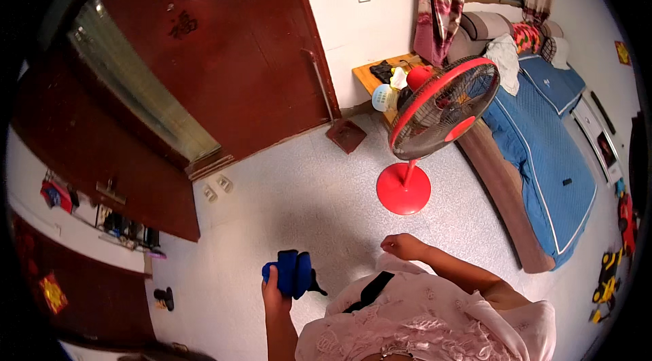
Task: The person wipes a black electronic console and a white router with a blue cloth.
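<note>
My left hand grips a thick, bright blue soft bundle in front of my body. The bundle looks folded into layers, but its exact kind does not show. A small dark piece sticks out beside it, low on its right. To the right, my right hand hangs at waist height with its fingers curled in and nothing visible in them. Nearest to that hand is the round red base of a standing fan, which stands on the floor ahead.
A sofa with a blue cover runs along the right, with toy vehicles past its near end. Behind the fan is a wooden table. A dustpan rests by the dark red door; at left, another door stands ajar.
</note>
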The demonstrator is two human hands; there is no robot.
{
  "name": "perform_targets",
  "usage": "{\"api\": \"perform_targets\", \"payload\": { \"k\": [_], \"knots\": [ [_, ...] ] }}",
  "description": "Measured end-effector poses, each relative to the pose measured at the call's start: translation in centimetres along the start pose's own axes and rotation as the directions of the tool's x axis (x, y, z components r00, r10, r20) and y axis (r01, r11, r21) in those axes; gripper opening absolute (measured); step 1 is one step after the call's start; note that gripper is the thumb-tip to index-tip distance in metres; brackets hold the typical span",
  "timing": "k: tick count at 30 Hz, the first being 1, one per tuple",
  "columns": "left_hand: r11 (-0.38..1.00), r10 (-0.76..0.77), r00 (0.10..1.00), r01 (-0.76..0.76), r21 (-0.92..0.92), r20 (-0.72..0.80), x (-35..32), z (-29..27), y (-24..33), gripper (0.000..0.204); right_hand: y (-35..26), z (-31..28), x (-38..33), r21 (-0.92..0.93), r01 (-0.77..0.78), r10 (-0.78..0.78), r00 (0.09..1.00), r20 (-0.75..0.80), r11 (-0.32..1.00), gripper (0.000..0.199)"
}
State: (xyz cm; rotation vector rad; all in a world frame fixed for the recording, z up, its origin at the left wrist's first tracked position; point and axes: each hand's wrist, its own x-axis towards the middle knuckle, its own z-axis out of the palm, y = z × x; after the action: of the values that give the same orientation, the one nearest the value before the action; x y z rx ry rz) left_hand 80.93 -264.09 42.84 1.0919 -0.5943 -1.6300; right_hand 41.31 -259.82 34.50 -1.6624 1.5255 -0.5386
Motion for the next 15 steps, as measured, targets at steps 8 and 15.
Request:
{"api": "perform_targets", "payload": {
  "k": [8,15],
  "knots": [
    [0.989,-0.089,0.987,0.072,0.13,0.135,18.0,10.6,5.2,0.04,-2.5,-3.1,25.9,0.217,0.267,-0.229,0.956,-0.182,0.939,0.016],
    [0.967,-0.08,0.992,0.055,0.248,0.093,28.9,14.4,9.7,0.033,-9.3,-7.9,48.8,0.53,0.126,-0.017,0.979,-0.205,0.838,0.017]
  ]
}}
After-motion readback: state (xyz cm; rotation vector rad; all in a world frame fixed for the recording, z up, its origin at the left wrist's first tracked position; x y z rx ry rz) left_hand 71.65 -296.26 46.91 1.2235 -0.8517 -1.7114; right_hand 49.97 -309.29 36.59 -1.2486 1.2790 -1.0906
